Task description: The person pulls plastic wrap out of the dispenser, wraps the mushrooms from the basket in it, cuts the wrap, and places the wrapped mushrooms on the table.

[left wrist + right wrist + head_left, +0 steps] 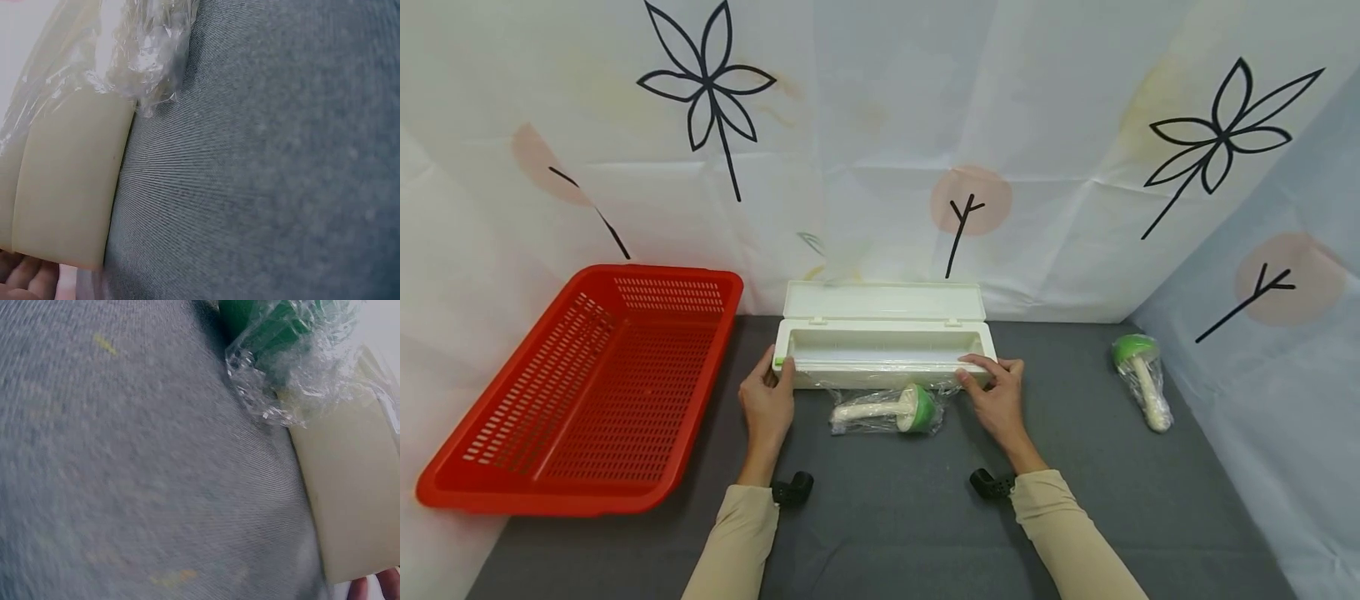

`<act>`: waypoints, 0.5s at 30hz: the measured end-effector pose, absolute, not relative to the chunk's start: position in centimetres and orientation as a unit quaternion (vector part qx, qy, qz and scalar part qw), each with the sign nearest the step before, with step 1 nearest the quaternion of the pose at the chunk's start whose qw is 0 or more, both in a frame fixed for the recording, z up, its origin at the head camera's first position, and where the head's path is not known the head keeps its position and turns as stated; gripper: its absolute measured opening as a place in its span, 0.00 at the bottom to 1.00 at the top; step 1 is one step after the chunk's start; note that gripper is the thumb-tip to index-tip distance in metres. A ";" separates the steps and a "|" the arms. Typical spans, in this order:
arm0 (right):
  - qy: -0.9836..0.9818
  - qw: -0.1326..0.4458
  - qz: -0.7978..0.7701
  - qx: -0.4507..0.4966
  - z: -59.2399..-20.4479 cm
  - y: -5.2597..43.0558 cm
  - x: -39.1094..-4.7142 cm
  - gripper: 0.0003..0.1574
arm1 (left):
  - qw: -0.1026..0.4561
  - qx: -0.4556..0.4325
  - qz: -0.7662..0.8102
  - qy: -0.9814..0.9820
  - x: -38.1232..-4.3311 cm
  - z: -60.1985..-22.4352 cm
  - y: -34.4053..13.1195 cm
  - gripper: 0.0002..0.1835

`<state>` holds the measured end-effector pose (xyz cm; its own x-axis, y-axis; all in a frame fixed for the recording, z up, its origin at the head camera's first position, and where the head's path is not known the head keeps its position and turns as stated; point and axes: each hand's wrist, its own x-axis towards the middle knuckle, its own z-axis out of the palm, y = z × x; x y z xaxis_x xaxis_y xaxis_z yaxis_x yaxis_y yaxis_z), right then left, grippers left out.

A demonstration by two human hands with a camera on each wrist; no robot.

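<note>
A white cling film dispenser lies lengthwise by the back wall, its lid raised. My left hand grips its left end, thumb at the front corner and fingers round the side. At the other end my right hand holds the box, with thumb and forefinger over the front edge. Right in front lies a toy mushroom with a green cap and white stem, wrapped in clear film. Crumpled film stretches from it over the dispenser's front edge in both wrist views. Fingers show under the box's end in the left wrist view.
On the left stands a red perforated basket. Another film-wrapped mushroom lies at the far right by the side wall. Grey cloth covers the table, and white printed fabric hangs behind.
</note>
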<state>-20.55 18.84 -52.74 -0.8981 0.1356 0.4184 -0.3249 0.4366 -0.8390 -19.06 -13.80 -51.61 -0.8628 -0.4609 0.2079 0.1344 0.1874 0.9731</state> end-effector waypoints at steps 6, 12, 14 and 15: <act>-0.833 0.144 0.533 0.039 -51.6 19.0 -20.1 0.21 | 0.225 0.192 -0.579 -0.760 -17.4 -51.1 -12.8 0.38; -0.822 0.037 0.569 0.000 -49.4 19.2 -19.5 0.41 | 0.189 0.220 -0.563 -0.774 -14.9 -51.0 -10.6 0.34; -0.813 0.023 0.582 -0.005 -48.9 19.3 -19.2 0.48 | 0.136 0.196 -0.557 -0.796 -14.4 -51.3 -10.2 0.37; -0.809 0.025 0.587 -0.010 -49.3 19.4 -19.2 0.51 | 0.109 0.181 -0.553 -0.806 -14.3 -51.4 -10.1 0.38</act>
<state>-19.22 19.45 -49.29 -0.9985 0.0467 0.0290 -0.0130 0.3107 -0.9504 -14.27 -10.10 -51.38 -0.9109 -0.4119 -0.0235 -0.1700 0.3228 0.9311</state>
